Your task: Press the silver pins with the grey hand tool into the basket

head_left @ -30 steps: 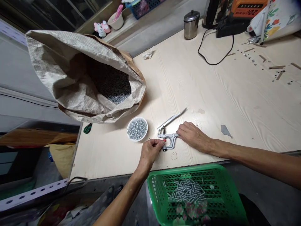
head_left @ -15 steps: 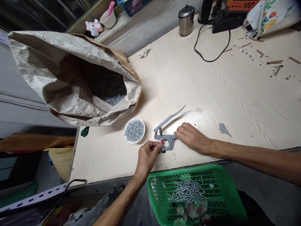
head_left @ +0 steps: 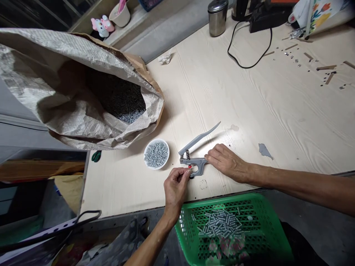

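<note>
A grey hand press tool lies on the pale wooden table, its upper lever raised. My right hand rests closed on its lower handle. My left hand pinches something tiny at the tool's red-tipped jaw; what it holds is too small to make out. A small white dish of little metal pieces sits just left of the tool. Below the table edge a green basket holds several similar metal pieces.
A big open paper sack of small metal parts stands at the left. A steel canister, a black cable, crumpled paper and scattered scraps lie at the back. Green scissors sit by the table's left edge.
The view has shifted a little; my left hand has slid slightly down and left at the tool's jaw. My right hand stays on the handle.
</note>
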A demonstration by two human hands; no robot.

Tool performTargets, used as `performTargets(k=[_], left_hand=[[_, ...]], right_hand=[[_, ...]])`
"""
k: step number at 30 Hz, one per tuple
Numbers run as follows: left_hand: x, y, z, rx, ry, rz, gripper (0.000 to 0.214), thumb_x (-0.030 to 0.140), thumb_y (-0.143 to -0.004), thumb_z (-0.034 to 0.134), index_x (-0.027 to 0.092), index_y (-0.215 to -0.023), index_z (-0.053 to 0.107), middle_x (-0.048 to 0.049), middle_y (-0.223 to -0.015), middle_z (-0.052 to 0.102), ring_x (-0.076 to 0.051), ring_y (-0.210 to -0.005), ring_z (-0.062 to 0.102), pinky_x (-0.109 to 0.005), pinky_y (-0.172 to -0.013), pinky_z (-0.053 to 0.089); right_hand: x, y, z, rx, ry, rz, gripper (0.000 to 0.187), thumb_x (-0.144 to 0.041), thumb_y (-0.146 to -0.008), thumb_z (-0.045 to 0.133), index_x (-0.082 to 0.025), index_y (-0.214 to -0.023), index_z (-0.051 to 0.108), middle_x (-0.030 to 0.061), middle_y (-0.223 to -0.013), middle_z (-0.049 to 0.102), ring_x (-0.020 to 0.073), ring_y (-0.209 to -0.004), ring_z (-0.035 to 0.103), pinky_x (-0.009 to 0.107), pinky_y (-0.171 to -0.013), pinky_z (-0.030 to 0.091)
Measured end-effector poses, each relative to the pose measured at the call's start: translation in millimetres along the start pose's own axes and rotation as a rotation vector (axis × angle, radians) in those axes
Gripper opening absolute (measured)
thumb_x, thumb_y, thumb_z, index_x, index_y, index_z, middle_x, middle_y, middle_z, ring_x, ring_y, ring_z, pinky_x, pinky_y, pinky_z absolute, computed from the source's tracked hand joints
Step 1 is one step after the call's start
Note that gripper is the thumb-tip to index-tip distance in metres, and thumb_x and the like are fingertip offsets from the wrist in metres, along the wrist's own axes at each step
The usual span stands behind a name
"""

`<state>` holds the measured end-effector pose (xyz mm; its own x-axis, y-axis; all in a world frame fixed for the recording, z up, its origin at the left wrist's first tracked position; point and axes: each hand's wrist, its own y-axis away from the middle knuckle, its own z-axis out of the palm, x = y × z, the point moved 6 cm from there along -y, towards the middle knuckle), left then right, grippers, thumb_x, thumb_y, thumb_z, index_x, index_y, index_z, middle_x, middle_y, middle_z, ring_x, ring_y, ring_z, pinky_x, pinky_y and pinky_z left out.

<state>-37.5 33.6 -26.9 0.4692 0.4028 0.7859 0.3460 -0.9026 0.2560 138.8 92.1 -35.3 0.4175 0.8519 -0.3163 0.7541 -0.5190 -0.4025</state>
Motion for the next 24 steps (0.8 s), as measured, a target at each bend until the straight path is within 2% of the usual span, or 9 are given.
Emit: performTargets(k=[10, 16, 21, 24], left_hand=[[4.3, -8.2, 0.5, -0.115, -0.050, -0.102, 0.028, 0.043, -0.074, 0.064, 0.015, -0.071, 0.067, -0.0025, -0.064, 0.064, -0.015, -0.059, 0.058, -0.026, -0.059, 0.045], [-4.4, -15.5, -0.1, -0.214, -0.149, -0.156, 0.026, 0.040, -0.072, 0.064, 0.015, -0.066, 0.067, -0.0023, -0.054, 0.063, -0.016, -0.051, 0.057, -0.027, -0.056, 0.045], [-10.3, -19.0, 3.2, -0.341, -0.107, -0.234, 0.027, 0.041, -0.067, 0.068, 0.015, -0.060, 0.065, -0.0005, -0.050, 0.058, -0.013, -0.045, 0.052, -0.026, -0.048, 0.044], [-12.1, -18.5, 2.7, -0.363, -0.093, -0.269, 0.028, 0.042, -0.064, 0.070, 0.015, -0.061, 0.065, -0.0004, -0.051, 0.058, -0.012, -0.045, 0.050, -0.026, -0.047, 0.045]], right_hand=[[0.4, -2.9, -0.1, -0.019, 0.033, 0.032, 0.028, -0.006, -0.097, 0.031, -0.016, -0.084, 0.054, 0.0053, -0.083, 0.054, 0.0185, -0.079, 0.037, 0.033, -0.070, 0.028], [1.4, -4.2, 5.9, -0.012, 0.051, 0.041, 0.026, -0.005, -0.095, 0.035, -0.017, -0.079, 0.051, 0.0046, -0.079, 0.051, 0.0182, -0.076, 0.036, 0.033, -0.068, 0.027], [-0.1, -3.8, 7.5, -0.031, 0.029, 0.051, 0.025, -0.004, -0.093, 0.037, -0.018, -0.078, 0.051, 0.0049, -0.081, 0.052, 0.0186, -0.076, 0.036, 0.033, -0.068, 0.026], [-0.8, -3.9, 8.5, -0.053, 0.027, 0.052, 0.023, -0.004, -0.092, 0.040, -0.018, -0.078, 0.051, 0.0051, -0.083, 0.053, 0.0189, -0.077, 0.036, 0.033, -0.068, 0.026]])
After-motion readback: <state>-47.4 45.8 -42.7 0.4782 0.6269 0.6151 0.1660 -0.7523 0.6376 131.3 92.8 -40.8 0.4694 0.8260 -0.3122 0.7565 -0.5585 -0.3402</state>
